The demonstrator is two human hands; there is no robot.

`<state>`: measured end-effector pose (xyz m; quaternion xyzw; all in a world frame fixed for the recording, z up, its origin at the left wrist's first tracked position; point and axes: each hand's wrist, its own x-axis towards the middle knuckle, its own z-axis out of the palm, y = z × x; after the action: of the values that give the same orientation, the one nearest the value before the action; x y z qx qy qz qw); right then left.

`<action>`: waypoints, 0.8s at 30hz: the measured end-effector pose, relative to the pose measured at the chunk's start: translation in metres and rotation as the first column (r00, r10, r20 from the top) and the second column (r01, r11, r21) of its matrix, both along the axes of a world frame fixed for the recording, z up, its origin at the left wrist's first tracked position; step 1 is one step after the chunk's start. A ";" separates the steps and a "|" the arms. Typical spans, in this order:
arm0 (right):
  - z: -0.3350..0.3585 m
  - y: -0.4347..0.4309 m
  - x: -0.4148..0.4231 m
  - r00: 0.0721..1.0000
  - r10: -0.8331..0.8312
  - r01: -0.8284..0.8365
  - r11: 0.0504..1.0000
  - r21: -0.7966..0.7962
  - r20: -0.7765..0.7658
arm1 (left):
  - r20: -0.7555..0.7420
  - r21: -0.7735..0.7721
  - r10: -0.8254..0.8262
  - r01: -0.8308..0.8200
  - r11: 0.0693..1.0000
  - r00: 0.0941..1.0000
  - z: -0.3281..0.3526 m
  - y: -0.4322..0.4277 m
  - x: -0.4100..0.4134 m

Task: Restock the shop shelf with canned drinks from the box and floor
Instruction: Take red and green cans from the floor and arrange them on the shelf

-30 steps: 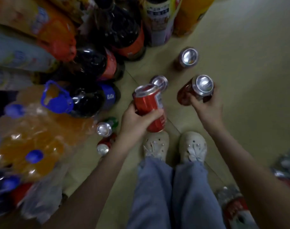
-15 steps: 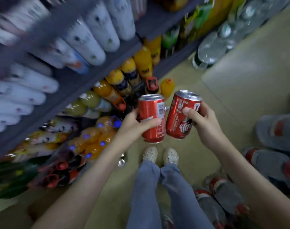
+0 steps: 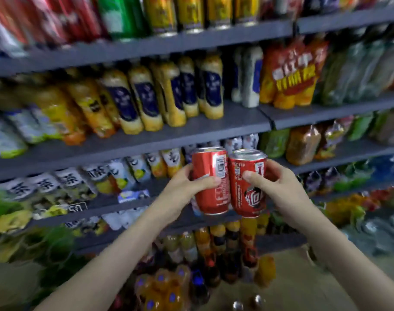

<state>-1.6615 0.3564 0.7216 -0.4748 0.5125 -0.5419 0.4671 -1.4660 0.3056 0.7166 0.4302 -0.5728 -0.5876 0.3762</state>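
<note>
Before the shelf (image 3: 214, 129), gripped a red can (image 3: 210, 164) in the left hand (image 3: 185, 189) and a second can (image 3: 247, 198) in the right hand (image 3: 279, 187), upright and touching at mid-shelf height, probably to slot both in together

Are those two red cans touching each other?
Touching. The head view shows the barcode can and the second can meeting side against side, with no gap between them.

White bottle labels (image 3: 44, 184) left of the barcoded can (image 3: 210, 182) bear 茶; a shelf tag (image 3: 77, 207) there reads 50. Other lettering is blurred.
</note>
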 end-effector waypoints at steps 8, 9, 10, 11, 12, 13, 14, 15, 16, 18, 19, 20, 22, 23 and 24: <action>0.103 -0.053 0.064 0.993 0.109 -0.118 0.960 -0.252 -0.050 | 0.002 -0.245 0.154 -0.149 0.958 0.988 0.099 -0.028 0.076; 0.116 -0.061 0.073 0.992 0.112 -0.124 0.949 -0.291 -0.059 | 0.002 -0.278 0.165 -0.158 0.948 0.986 0.111 -0.032 0.086; 0.130 -0.069 0.083 0.991 0.115 -0.129 0.937 -0.325 -0.064 | 0.003 -0.309 0.183 -0.173 0.935 0.983 0.123 -0.038 0.098; 0.143 -0.078 0.092 0.991 0.117 -0.133 0.926 -0.355 -0.066 | -0.002 -0.337 0.204 -0.193 0.921 0.979 0.135 -0.044 0.109; 0.157 -0.087 0.103 0.991 0.120 -0.135 0.915 -0.380 -0.062 | -0.012 -0.365 0.227 -0.215 0.906 0.974 0.147 -0.051 0.122; 0.169 -0.097 0.113 0.990 0.127 -0.141 0.903 -0.406 -0.060 | -0.025 -0.395 0.243 -0.233 0.889 0.970 0.159 -0.058 0.134; 0.180 -0.107 0.123 0.989 0.136 -0.151 0.889 -0.433 -0.065 | -0.037 -0.426 0.256 -0.247 0.870 0.966 0.170 -0.065 0.146; 0.190 -0.118 0.134 0.987 0.140 -0.160 0.876 -0.455 -0.077 | -0.050 -0.454 0.269 -0.262 0.852 0.962 0.180 -0.071 0.159; 0.198 -0.129 0.145 0.986 0.142 -0.166 0.866 -0.472 -0.087 | -0.066 -0.477 0.285 -0.281 0.833 0.956 0.189 -0.078 0.172; 0.210 -0.153 0.168 0.985 0.149 -0.173 0.854 -0.490 -0.089 | -0.098 -0.506 0.326 -0.329 0.797 0.940 0.202 -0.092 0.198; 0.214 -0.166 0.180 0.984 0.151 -0.176 0.853 -0.491 -0.090 | -0.113 -0.510 0.350 -0.357 0.782 0.930 0.206 -0.099 0.211; 0.217 -0.179 0.192 0.984 0.148 -0.175 0.853 -0.491 -0.095 | -0.126 -0.513 0.374 -0.383 0.768 0.919 0.209 -0.106 0.223; 0.221 -0.205 0.215 0.984 0.123 -0.170 0.856 -0.488 -0.128 | -0.145 -0.508 0.416 -0.428 0.747 0.898 0.212 -0.120 0.244; 0.223 -0.218 0.227 0.984 0.109 -0.166 0.859 -0.485 -0.144 | -0.154 -0.502 0.432 -0.447 0.741 0.889 0.213 -0.127 0.253; 0.225 -0.230 0.237 0.983 0.098 -0.162 0.862 -0.480 -0.156 | -0.162 -0.494 0.447 -0.464 0.735 0.880 0.213 -0.133 0.260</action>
<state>-1.4242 0.1259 0.9470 -0.6444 0.3534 -0.5905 0.3334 -1.2058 0.1723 0.9299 0.4298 -0.5804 -0.3080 0.6192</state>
